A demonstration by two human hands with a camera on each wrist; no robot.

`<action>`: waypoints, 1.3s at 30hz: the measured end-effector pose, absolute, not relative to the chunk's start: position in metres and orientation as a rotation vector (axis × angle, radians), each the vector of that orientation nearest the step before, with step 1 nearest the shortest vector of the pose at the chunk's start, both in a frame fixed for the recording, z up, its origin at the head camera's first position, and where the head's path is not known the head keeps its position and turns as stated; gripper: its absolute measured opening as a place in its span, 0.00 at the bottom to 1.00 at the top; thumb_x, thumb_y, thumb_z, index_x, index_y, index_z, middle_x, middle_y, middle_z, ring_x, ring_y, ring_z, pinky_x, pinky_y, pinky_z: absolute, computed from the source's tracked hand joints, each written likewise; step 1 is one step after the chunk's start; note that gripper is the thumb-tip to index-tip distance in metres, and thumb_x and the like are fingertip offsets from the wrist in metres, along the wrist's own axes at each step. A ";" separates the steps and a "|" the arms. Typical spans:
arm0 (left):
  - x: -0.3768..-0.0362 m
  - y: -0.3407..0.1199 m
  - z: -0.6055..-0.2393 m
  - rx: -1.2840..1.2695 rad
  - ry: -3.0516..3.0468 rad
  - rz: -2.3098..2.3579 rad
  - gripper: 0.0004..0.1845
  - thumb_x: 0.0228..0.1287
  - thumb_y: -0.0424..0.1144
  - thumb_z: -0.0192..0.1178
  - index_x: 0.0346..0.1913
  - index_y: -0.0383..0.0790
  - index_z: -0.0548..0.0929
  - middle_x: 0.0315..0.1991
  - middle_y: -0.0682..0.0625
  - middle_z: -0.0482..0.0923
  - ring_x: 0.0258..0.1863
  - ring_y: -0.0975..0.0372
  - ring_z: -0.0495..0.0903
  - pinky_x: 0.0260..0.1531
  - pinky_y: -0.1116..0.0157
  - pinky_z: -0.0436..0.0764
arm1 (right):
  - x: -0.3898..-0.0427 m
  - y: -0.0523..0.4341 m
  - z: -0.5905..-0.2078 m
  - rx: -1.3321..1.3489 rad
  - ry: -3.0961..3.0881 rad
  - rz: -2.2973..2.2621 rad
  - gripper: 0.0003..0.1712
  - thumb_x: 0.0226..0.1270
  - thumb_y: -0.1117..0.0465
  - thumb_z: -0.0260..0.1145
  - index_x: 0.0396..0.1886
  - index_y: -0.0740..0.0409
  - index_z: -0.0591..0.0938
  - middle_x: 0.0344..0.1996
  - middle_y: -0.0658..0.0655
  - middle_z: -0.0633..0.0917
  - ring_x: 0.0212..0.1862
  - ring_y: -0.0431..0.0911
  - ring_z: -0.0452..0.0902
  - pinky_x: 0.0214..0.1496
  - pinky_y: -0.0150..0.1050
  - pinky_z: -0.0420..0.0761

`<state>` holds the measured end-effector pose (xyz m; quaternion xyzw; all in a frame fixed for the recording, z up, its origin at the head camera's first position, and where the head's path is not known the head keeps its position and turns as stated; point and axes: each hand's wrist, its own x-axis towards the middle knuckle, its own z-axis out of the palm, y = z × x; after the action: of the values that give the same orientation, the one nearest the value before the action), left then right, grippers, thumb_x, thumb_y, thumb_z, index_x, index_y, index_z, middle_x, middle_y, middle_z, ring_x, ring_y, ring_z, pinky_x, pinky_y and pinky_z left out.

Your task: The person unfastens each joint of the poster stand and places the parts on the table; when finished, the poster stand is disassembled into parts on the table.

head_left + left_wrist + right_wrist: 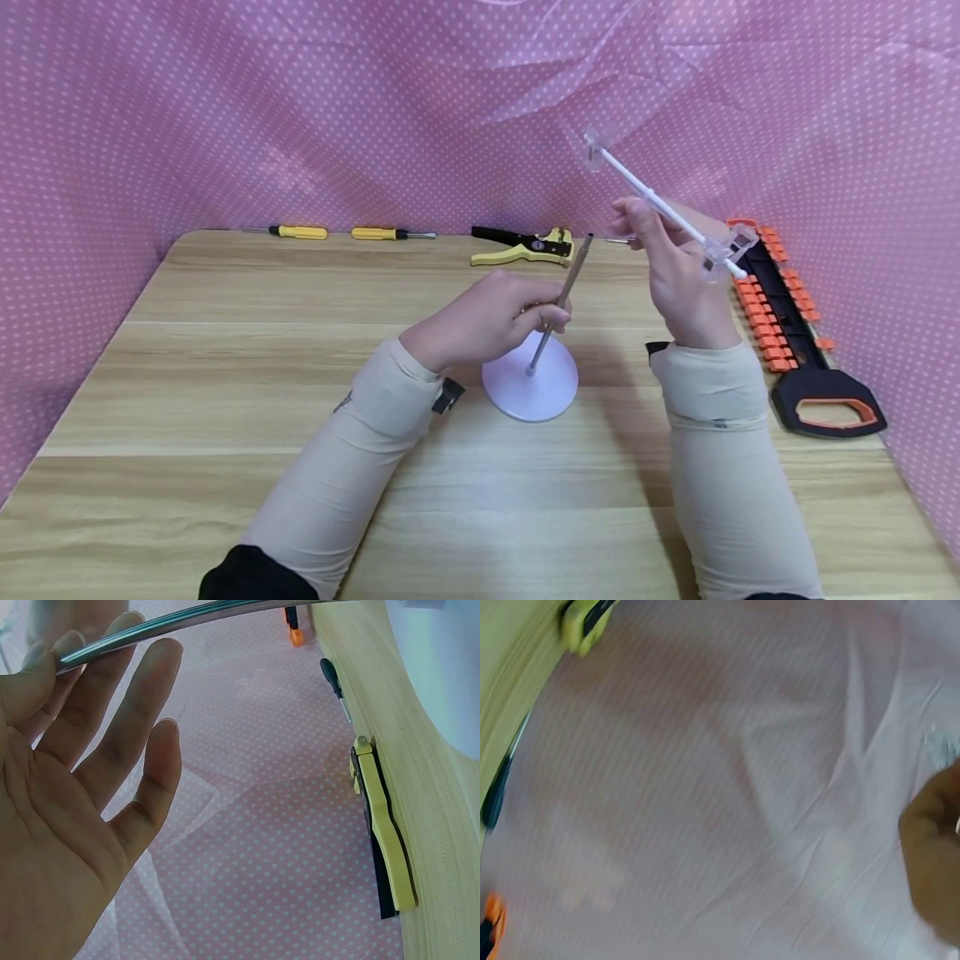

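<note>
step: assembling stand | left hand [487, 321] fingers pinch thin metal rod [561, 302] on round white base [530, 385], frame centre | right hand [675, 275] fingers grip white clip-ended crossbar [660, 204], upper right | next: likely needs crossbar aligned onto rod's top

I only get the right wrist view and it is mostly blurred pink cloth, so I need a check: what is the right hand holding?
Observer: The right hand holds a white rod with clear clips, raised above the table.
Operator: And the left hand?
Observer: The left hand grips a metal pole standing tilted in a white round base.
Operator: Anything lying near my right side?
Observer: A black and orange hand saw lies along the table's right edge.
</note>
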<state>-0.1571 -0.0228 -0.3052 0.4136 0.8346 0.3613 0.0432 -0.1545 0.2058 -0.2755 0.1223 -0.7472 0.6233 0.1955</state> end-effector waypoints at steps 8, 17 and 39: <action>-0.159 -0.024 -0.303 1.276 2.536 1.117 0.09 0.81 0.43 0.59 0.43 0.46 0.87 0.39 0.57 0.90 0.42 0.67 0.86 0.50 0.65 0.83 | -0.151 0.263 -0.273 0.298 -2.777 1.069 0.10 0.75 0.52 0.72 0.49 0.48 0.94 0.36 0.42 0.91 0.26 0.36 0.74 0.25 0.31 0.70; -0.159 -0.020 -0.305 1.350 2.381 1.157 0.09 0.82 0.41 0.58 0.43 0.46 0.87 0.38 0.54 0.90 0.40 0.65 0.88 0.48 0.63 0.85 | -0.138 0.278 -0.299 0.227 -3.095 0.557 0.12 0.76 0.53 0.70 0.51 0.51 0.93 0.48 0.60 0.92 0.50 0.60 0.88 0.59 0.58 0.83; -0.181 -0.205 -0.256 0.823 2.920 1.202 0.14 0.81 0.46 0.60 0.47 0.41 0.91 0.38 0.67 0.88 0.39 0.76 0.85 0.45 0.78 0.77 | -0.237 0.133 -0.295 0.942 -3.108 0.172 0.19 0.80 0.50 0.66 0.62 0.53 0.88 0.56 0.58 0.90 0.57 0.56 0.86 0.65 0.57 0.82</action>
<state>-0.1814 -0.2053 -0.2563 0.2516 0.8932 0.3678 -0.0609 -0.2367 0.1329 -0.2950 0.2893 -0.9542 0.0528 -0.0553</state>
